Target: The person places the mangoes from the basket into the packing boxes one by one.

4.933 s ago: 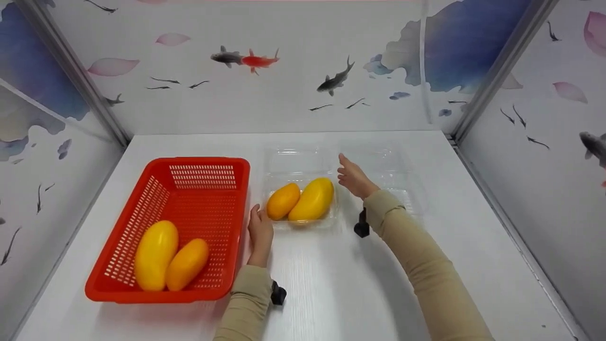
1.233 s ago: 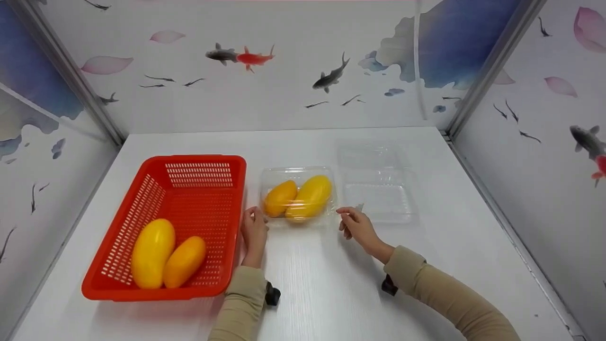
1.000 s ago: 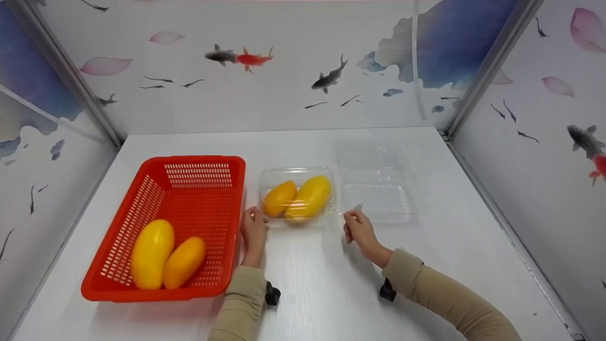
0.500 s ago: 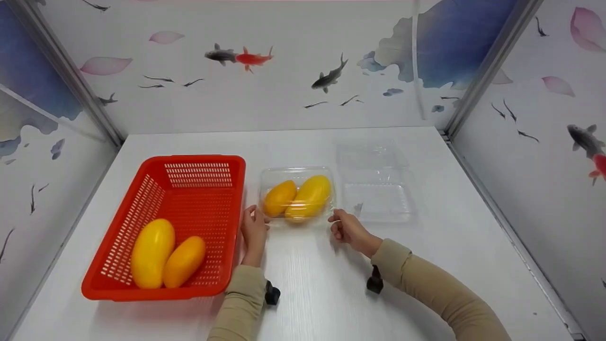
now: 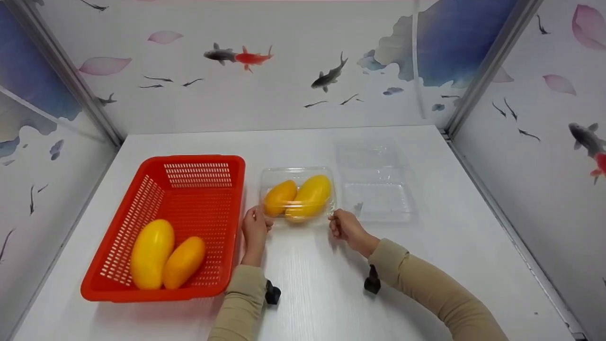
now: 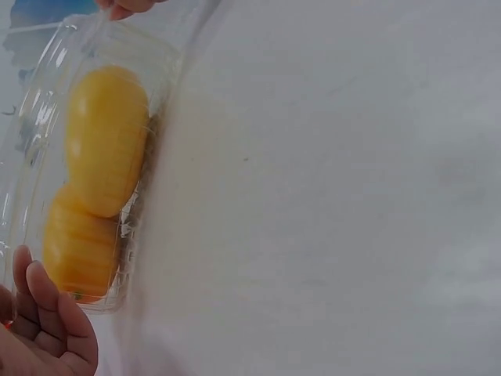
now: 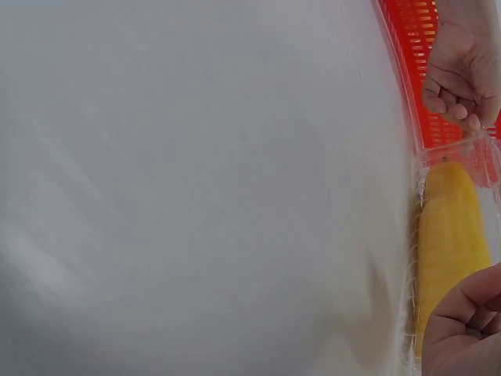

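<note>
A clear plastic clamshell box (image 5: 303,172) stands mid-table with its lid folded down over two mangoes, a smaller orange one (image 5: 280,198) and a larger yellow one (image 5: 314,193). At the box's front left corner, my left hand (image 5: 255,232) pinches the rim between thumb and fingers. My right hand (image 5: 354,231) pinches the front right corner, its other fingers curled under. The left wrist view shows both mangoes through the plastic, with the left hand (image 6: 55,333) at the near corner. In the right wrist view the right hand (image 7: 466,325) partly covers the yellow mango.
To the left, a red plastic basket (image 5: 240,189) holds two more mangoes, one yellow (image 5: 152,255) and one orange (image 5: 184,263). A second clamshell box (image 5: 374,201) lies with its lid raised back, right of the first. Printed walls (image 5: 284,109) enclose the white table.
The lid, folded back at first, now covers the mangoes. My right hand came down from beside the box, drew off briefly, then moved left onto the front right corner. The left hand stays near its corner.
</note>
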`<act>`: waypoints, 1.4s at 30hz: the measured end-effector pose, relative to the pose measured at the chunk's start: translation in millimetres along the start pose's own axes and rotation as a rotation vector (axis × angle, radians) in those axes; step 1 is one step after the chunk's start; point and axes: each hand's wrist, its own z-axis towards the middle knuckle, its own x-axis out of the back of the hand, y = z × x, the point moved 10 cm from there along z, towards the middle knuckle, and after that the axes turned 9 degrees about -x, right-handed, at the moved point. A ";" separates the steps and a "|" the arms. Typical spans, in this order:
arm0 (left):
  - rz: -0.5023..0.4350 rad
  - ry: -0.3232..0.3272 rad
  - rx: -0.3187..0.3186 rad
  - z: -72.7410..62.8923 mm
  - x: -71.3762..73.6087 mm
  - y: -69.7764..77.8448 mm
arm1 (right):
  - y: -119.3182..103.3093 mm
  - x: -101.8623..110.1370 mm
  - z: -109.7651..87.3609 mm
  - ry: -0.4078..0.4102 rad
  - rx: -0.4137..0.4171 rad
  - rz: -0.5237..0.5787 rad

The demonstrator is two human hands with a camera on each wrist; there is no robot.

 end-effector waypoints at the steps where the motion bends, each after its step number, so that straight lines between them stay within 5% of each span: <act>1: -0.001 0.001 -0.002 0.3 0.1 0.2 | -0.1 -0.4 0.3 -0.004 0.003 -0.001; 12: -0.001 0.018 -0.013 -3.3 2.1 2.6 | 0.8 -1.5 -0.2 -0.035 0.014 0.007; 18: -0.009 0.053 -0.050 -7.0 5.1 5.5 | 5.2 3.1 -11.8 -0.156 -0.087 -0.119; 21: 0.085 0.076 -0.127 -8.8 6.1 16.4 | -1.1 12.9 -19.8 -0.218 -0.097 -0.257; 25: 0.350 0.075 -0.304 -15.1 -0.6 42.0 | -23.2 34.6 -30.5 -0.226 -0.014 -0.393; 31: 0.643 -0.001 -0.681 -39.3 -34.4 82.6 | -67.2 81.6 -37.1 -0.083 0.146 -0.354; 35: 0.840 -0.060 -0.925 -65.9 -66.5 94.4 | -93.7 122.1 -35.2 0.077 0.243 -0.280; 38: 0.971 -0.100 -0.961 -79.6 -85.5 89.4 | -106.6 155.8 -31.7 0.235 0.301 -0.253; 42: 1.092 -0.153 -0.877 -81.9 -99.2 80.1 | -111.5 194.3 -25.2 0.424 0.322 -0.287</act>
